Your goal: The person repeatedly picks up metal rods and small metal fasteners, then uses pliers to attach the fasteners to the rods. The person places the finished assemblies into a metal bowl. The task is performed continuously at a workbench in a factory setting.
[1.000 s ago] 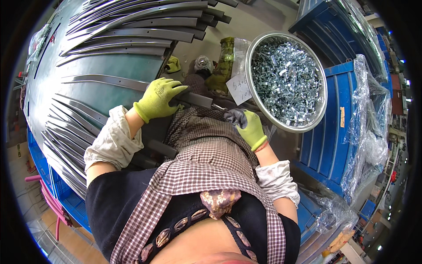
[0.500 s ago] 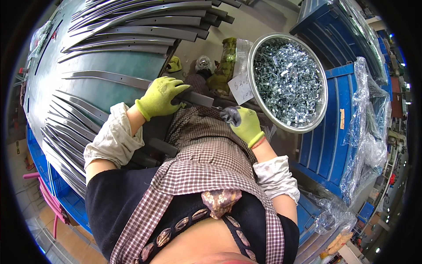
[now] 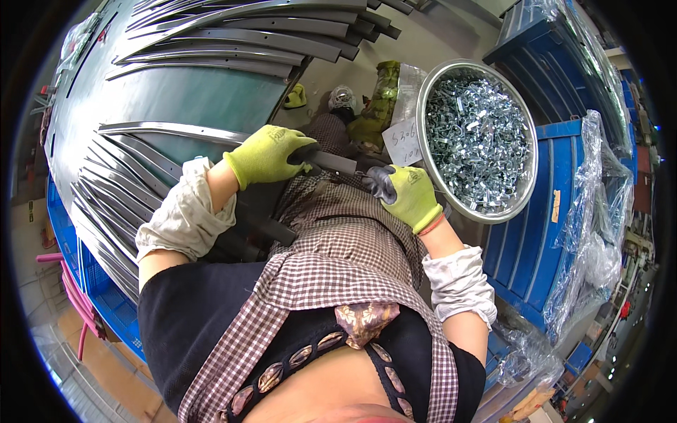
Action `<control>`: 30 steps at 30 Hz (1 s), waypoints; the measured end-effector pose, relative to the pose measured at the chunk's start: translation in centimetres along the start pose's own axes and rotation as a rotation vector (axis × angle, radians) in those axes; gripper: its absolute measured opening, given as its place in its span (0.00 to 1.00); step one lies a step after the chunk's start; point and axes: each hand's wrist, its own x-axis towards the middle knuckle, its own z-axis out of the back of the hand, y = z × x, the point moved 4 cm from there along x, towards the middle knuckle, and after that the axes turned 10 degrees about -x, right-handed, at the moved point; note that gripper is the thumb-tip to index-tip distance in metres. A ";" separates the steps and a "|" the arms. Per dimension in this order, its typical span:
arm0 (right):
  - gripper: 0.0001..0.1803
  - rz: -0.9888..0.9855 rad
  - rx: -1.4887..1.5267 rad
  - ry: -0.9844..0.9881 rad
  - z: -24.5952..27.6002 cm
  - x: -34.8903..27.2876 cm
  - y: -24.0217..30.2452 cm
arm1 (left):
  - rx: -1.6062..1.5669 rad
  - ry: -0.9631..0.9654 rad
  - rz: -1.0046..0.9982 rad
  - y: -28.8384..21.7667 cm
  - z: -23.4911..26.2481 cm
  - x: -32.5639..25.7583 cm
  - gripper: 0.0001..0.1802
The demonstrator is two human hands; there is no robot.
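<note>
My left hand [image 3: 270, 155], in a yellow-green glove with dark fingertips, is closed around a long dark strip [image 3: 336, 163] near its right end. The strip runs left over the table, and its blunt end sticks out above my lap. Just right of that end, my gloved right hand [image 3: 409, 194] is pinched, thumb against fingers. A small thin piece seems to show at its fingertips, close to the strip's end, but its kind is too small to tell. Beside this hand stands a round metal bowl [image 3: 530, 158] heaped with small shiny metal clips [image 3: 479, 134].
A green-topped table [image 3: 211, 99] lies to the left, with several dark strips [image 3: 282, 39] at its far side and more strips [image 3: 106, 204] nearer me. On the right are blue metal crates [image 3: 525, 233] with clear plastic wrap [image 3: 585, 225]. A written paper [image 3: 402, 144] sits beside the bowl.
My left fingers, spread before, have closed round the strip, which seems turned slightly. My right hand stays pinched by its end. The whole view has shifted a little.
</note>
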 end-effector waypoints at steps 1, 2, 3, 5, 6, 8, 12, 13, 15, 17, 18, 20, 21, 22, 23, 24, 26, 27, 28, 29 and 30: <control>0.15 -0.006 0.012 -0.004 0.0 0.0 0.0 | -0.009 0.009 0.006 0.2 0.0 0.2 0.27; 0.15 -0.012 0.023 -0.009 0.1 -0.1 0.0 | -0.023 0.028 0.024 0.4 0.0 0.3 0.27; 0.15 -0.017 0.004 -0.001 0.1 -0.2 0.1 | -0.027 0.032 0.026 0.5 0.0 0.3 0.27; 0.14 -0.033 -0.036 0.007 0.4 -0.4 0.2 | -0.030 0.042 0.024 0.5 0.2 0.4 0.27; 0.13 -0.054 0.002 0.019 0.5 -0.8 -0.3 | -0.029 0.026 0.007 0.4 0.3 0.3 0.26; 0.10 -0.083 0.076 0.049 1.3 -1.7 -1.9 | -0.034 -0.014 -0.019 0.4 0.5 -0.5 0.26; 0.19 -0.602 0.109 -0.113 3.6 -5.0 -8.8 | -0.112 0.069 0.079 1.4 0.7 -2.5 0.26; 0.21 -0.635 -0.013 -0.113 4.7 -5.1 -10.2 | -0.111 0.267 0.173 0.1 0.9 -2.6 0.27; 0.34 -0.752 -0.361 0.054 6.2 -5.3 -12.3 | -0.076 0.459 0.163 -0.2 1.0 -4.1 0.25; 0.37 -0.882 -0.631 0.206 5.9 -6.3 -14.2 | -0.050 0.328 0.127 -0.8 3.4 -3.4 0.24; 0.35 -0.858 -0.602 0.201 4.8 -7.2 -15.7 | -0.071 0.136 0.081 -0.1 5.0 -2.9 0.24; 0.26 -0.829 -0.577 0.230 3.7 -7.6 -17.4 | 0.121 -0.278 0.024 2.0 7.8 -1.8 0.26; 0.23 -0.859 -0.552 0.218 3.5 -7.7 -18.0 | 0.335 -0.494 0.009 3.5 8.8 -1.2 0.28; 0.19 -0.895 -0.531 0.205 3.4 -8.0 -18.6 | 0.471 -0.559 0.047 5.6 9.6 -0.3 0.30; 0.18 -0.924 -0.526 0.176 3.8 -8.0 -18.2 | 0.606 -0.623 0.090 7.4 9.9 0.1 0.32; 0.17 -0.899 -0.456 0.076 3.9 -8.5 -18.4 | 0.560 -0.593 0.163 8.7 9.8 0.2 0.35; 0.15 -0.987 -0.189 -0.043 5.1 -8.9 -17.9 | 0.524 -0.652 0.093 9.7 8.7 0.1 0.37; 0.14 -1.054 -0.047 -0.099 4.6 -10.3 -19.5 | 0.496 -0.691 0.056 9.7 8.3 0.1 0.38; 0.12 -1.179 0.228 -0.118 5.4 -10.3 -18.6 | 0.392 -0.718 0.016 9.9 8.2 0.1 0.36; 0.12 -1.027 0.094 -0.262 4.5 -11.4 -20.7 | 0.394 -0.705 0.009 10.1 8.1 -0.1 0.35; 0.12 -0.981 0.067 -0.285 4.5 -12.0 -21.1 | 0.396 -0.692 0.002 10.2 8.0 -0.3 0.33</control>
